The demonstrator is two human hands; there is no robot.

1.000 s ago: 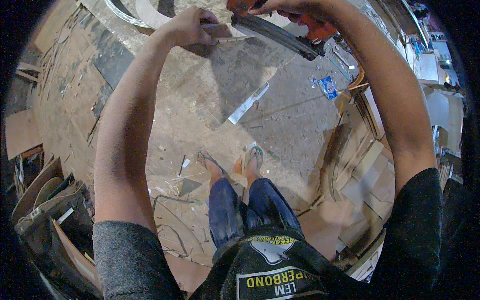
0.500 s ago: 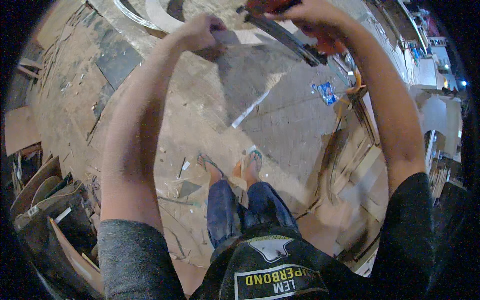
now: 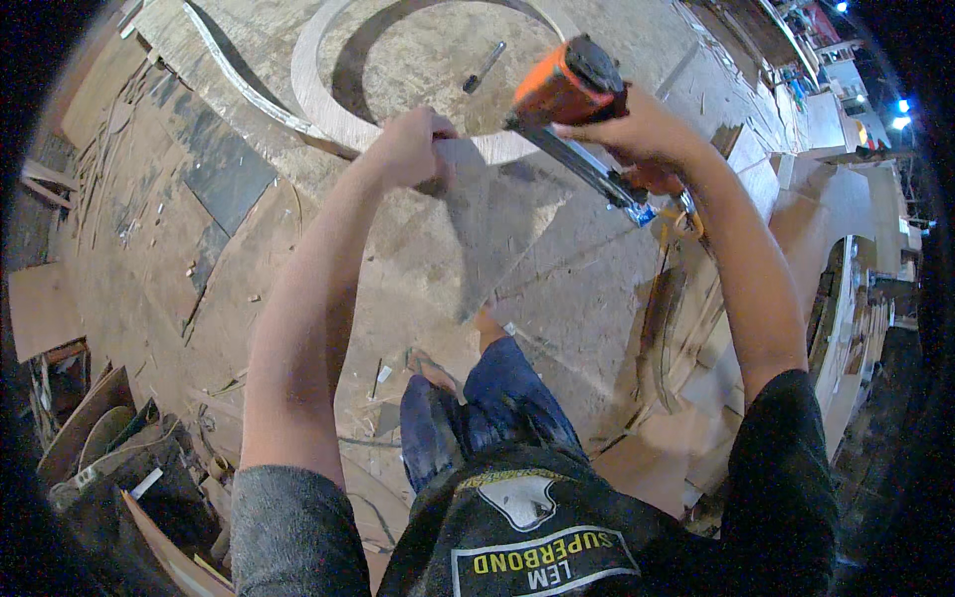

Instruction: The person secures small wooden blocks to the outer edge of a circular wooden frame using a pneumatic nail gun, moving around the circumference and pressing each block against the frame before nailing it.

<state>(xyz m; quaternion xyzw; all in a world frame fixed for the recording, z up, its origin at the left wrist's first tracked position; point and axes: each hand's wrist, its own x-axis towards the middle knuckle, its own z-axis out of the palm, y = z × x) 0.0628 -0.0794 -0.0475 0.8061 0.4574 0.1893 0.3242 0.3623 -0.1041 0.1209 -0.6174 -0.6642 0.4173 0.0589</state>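
Observation:
My right hand (image 3: 642,134) is closed round the grip of an orange and black nail gun (image 3: 567,85), whose long dark magazine slants down to the right. The nose of the gun hovers above the near edge of a flat pale wooden ring (image 3: 507,149). My left hand (image 3: 413,149) is closed at that same near edge, to the left of the gun, with its fingers curled at the rim; the fingertips are partly hidden. Inside the ring lies a slim dark pen-like tool (image 3: 484,67).
A long, pale, wavy strip (image 3: 234,75) runs along the board's edge at left. Wood scraps (image 3: 686,368) are piled at right, and offcuts and a dark bag-like heap (image 3: 109,478) stand at lower left. A blue wrapper (image 3: 645,214) lies below the gun's magazine.
The view has shifted, bringing more of the ring and the whole nail gun into sight. Both hands appear lower in the picture. One foot has stepped forward.

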